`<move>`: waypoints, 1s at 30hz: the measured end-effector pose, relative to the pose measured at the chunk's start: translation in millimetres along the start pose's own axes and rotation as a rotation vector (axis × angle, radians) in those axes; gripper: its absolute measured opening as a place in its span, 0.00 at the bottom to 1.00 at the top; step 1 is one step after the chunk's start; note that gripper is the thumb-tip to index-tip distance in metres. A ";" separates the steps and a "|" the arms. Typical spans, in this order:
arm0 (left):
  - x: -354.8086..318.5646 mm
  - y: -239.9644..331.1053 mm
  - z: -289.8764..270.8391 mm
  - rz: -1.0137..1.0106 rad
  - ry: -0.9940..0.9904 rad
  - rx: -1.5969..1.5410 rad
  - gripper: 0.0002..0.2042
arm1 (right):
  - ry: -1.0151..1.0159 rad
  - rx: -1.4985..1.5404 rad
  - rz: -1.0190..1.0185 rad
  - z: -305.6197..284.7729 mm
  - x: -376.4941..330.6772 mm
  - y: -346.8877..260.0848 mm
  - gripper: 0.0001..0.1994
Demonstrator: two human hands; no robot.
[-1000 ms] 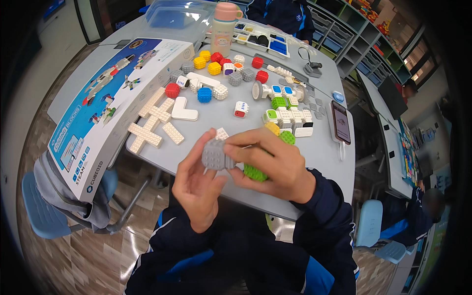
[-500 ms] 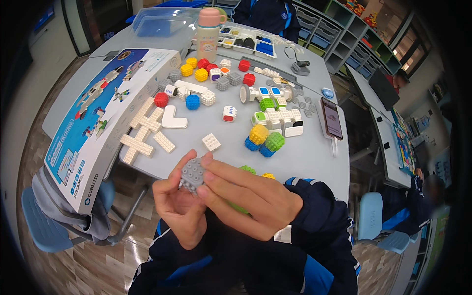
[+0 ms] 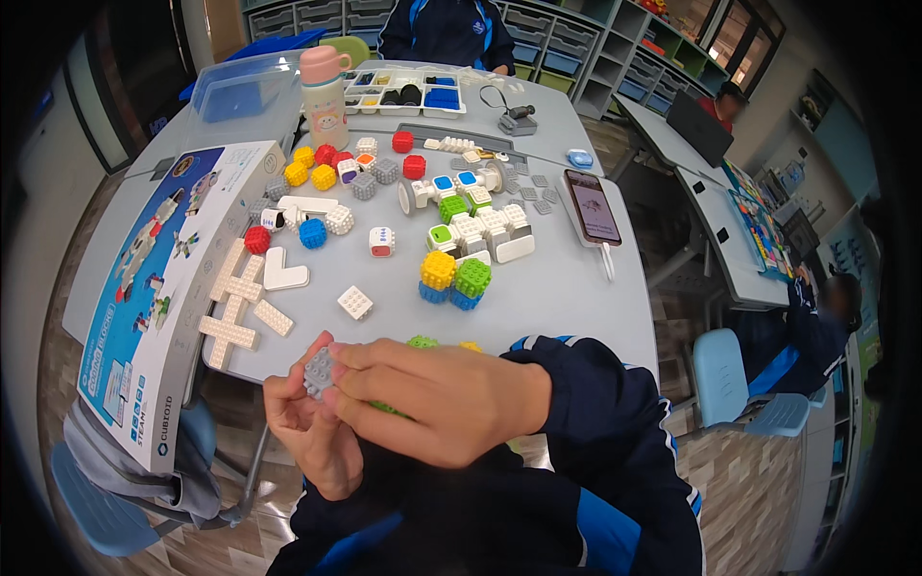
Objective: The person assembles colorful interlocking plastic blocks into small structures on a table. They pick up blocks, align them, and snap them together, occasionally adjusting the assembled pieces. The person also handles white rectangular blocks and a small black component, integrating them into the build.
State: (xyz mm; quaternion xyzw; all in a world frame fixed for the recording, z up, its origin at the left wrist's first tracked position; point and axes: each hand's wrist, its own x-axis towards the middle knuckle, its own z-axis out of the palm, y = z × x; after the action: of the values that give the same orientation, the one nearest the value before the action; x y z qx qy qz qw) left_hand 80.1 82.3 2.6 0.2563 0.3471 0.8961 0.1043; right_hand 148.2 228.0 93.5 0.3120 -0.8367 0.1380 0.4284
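A grey studded cube block (image 3: 319, 372) is pinched between my two hands near the table's front edge. My left hand (image 3: 312, 437) is closed about its left and lower side. From the right, my right hand (image 3: 451, 398) grips it with fingers pressed together, hiding part of it. Partly covered by the right hand, a green block (image 3: 423, 342) and a yellow block (image 3: 470, 347) show behind it. Just beyond my hands lies a white square block (image 3: 355, 302). Farther right, a yellow block (image 3: 438, 270) and a green block (image 3: 473, 277) sit on blue ones.
A white block model with wheels (image 3: 461, 187) stands mid-table. Loose coloured blocks, white connector plates (image 3: 230, 331) and a big blue-white box (image 3: 158, 288) lie left. Behind are a bottle (image 3: 325, 106) and a parts tray (image 3: 408, 92). A phone (image 3: 593, 206) lies right; a person (image 3: 447, 38) is opposite.
The grey block has been turned in my fingers and now shows a different studded face. The whole view has swung, so the table's things appear farther left.
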 end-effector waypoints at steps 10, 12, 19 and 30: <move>8.0 5.3 2.9 -0.157 -0.072 -0.160 0.22 | -0.078 0.348 0.413 -57.9 -2.2 42.2 0.10; 15.7 4.7 0.1 -0.121 -0.145 0.041 0.19 | -0.044 0.109 0.591 -75.4 -13.7 84.3 0.08; 39.7 -27.2 -11.1 0.025 -0.145 1.113 0.15 | -0.475 -0.776 1.127 -97.1 -128.4 220.1 0.09; 89.7 -48.2 -37.2 0.197 -0.235 1.241 0.16 | -0.317 -0.608 1.134 -107.1 -139.2 225.3 0.12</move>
State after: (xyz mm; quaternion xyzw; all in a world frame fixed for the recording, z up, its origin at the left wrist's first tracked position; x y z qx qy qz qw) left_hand -15.2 129.4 -18.5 0.3962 0.7625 0.4998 -0.1092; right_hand 132.4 510.5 53.6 -0.2951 -0.9259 0.0520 0.2300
